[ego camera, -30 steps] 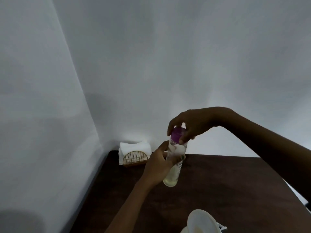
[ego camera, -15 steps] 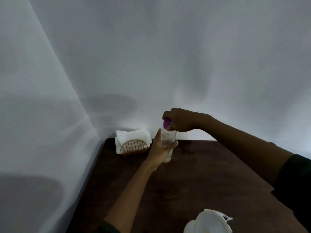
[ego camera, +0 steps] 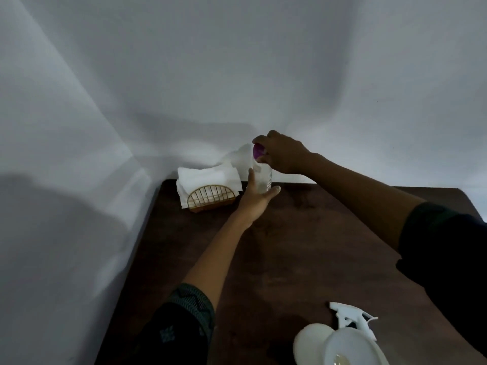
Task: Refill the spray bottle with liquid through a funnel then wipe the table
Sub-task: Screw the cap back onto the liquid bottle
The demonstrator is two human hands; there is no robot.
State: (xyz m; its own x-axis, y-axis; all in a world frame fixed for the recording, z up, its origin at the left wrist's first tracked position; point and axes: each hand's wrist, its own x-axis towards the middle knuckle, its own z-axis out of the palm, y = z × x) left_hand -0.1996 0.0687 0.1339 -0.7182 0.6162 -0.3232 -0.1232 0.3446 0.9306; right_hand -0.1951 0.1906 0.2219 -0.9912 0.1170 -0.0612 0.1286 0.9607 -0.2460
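Observation:
A clear refill bottle (ego camera: 264, 177) with a purple cap (ego camera: 258, 150) stands at the far edge of the dark wooden table (ego camera: 303, 246). My left hand (ego camera: 257, 197) wraps around its body from the near side. My right hand (ego camera: 283, 152) grips the purple cap from above. Near the bottom edge, a white funnel (ego camera: 350, 347) sits over a white spray bottle (ego camera: 309, 345), with liquid visible in the funnel. The white spray trigger head (ego camera: 351, 317) lies on the table just behind the funnel.
A gold wire holder with white napkins (ego camera: 208, 187) stands at the table's far left corner, just left of the refill bottle. White walls meet behind it. The table's left edge runs along the left wall.
Both hands moved the refill bottle away from me and down onto the far side of the table beside the napkins. The view tilted down, so the funnel and trigger head show more.

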